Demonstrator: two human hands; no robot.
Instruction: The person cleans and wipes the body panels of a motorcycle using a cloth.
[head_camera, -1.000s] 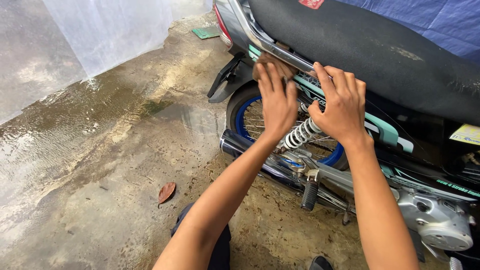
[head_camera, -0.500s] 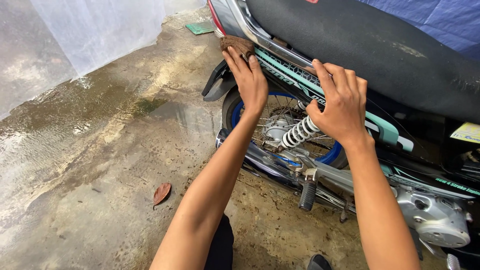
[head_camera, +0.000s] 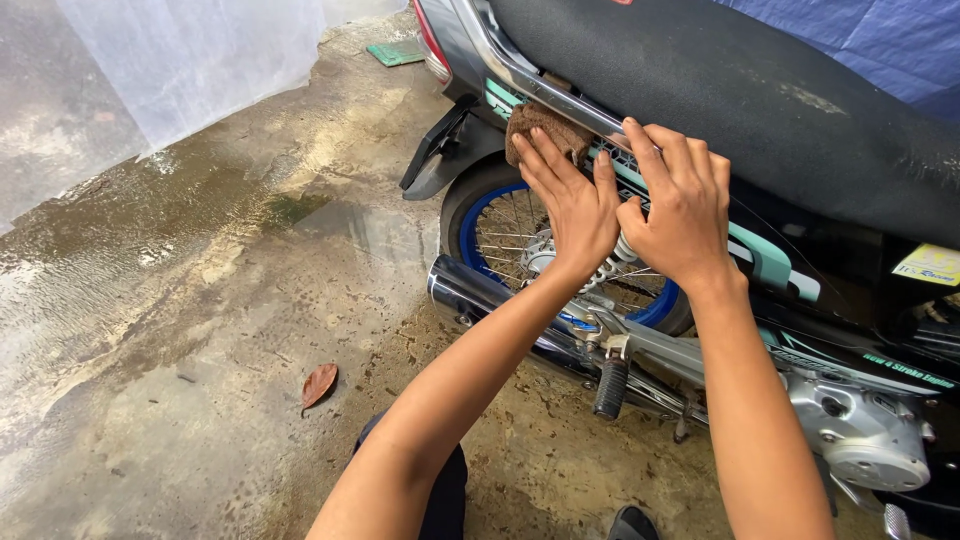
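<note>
A motorcycle (head_camera: 800, 110) with a black seat and teal side panel stands at the right. My left hand (head_camera: 570, 200) presses a brown rag (head_camera: 540, 125) flat against the side panel, just under the chrome grab rail (head_camera: 520, 70). My right hand (head_camera: 680, 205) rests with spread fingers on the panel right beside it, thumb touching my left hand. Below both hands are the rear wheel with a blue rim (head_camera: 490, 235) and a white shock spring, mostly hidden by my hands.
A chrome exhaust pipe (head_camera: 470, 290) runs low beside the wheel, with a footpeg (head_camera: 610, 385) behind it. The concrete floor (head_camera: 200, 300) is wet, with a dry leaf (head_camera: 318, 385) on it. A translucent plastic sheet (head_camera: 200, 60) hangs at the back left.
My left hand slid the rag toward the tail along the panel, then came back next to my right hand. The right hand stayed in place. The view shifted slightly.
</note>
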